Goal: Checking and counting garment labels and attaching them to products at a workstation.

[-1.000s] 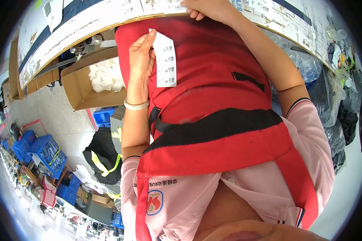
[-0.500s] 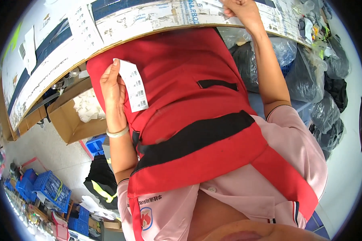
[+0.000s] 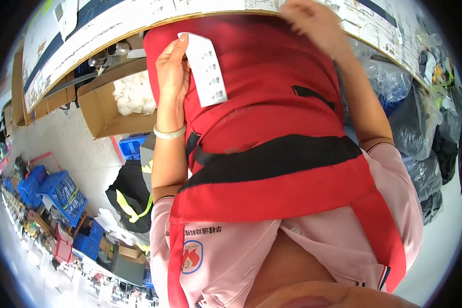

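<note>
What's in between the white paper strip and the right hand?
In the head view, only the red apron shows between the white paper strip and the right hand.

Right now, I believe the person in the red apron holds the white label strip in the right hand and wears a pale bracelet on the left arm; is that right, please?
Not quite: the head view shows the white label strip in the left hand, not the right hand. The red apron and the pale bracelet are as you say.
</note>
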Demonstrator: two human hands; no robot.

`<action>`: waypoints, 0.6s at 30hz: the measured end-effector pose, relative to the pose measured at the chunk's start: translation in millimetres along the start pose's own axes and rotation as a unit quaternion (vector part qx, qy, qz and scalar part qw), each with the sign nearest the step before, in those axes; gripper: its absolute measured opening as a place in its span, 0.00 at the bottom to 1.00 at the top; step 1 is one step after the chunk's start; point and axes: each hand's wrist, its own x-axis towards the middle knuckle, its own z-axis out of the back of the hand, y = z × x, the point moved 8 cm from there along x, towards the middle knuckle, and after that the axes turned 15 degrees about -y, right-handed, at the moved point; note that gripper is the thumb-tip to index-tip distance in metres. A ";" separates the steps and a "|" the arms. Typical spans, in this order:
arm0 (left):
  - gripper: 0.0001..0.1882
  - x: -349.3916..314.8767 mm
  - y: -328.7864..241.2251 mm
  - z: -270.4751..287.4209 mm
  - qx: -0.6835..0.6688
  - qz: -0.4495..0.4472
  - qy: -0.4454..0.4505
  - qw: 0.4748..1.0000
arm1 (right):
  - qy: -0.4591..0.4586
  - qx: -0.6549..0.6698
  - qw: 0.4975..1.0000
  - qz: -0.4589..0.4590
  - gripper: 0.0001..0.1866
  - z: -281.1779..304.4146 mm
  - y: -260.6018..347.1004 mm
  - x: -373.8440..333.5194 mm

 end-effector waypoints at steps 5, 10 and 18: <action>0.11 -0.8 -6.4 1.5 0.020 -0.022 0.010 0.999 | 0.295 0.150 0.944 0.009 0.17 -123.3 53.1 -64.6; 0.17 -16.0 -33.9 7.0 0.024 -0.153 -0.019 0.988 | 0.328 0.148 0.933 0.003 0.14 -135.3 59.3 -66.1; 0.13 -20.8 -31.1 -14.7 0.212 -0.116 0.151 0.958 | 0.273 0.181 0.945 0.021 0.12 -126.6 55.8 -56.9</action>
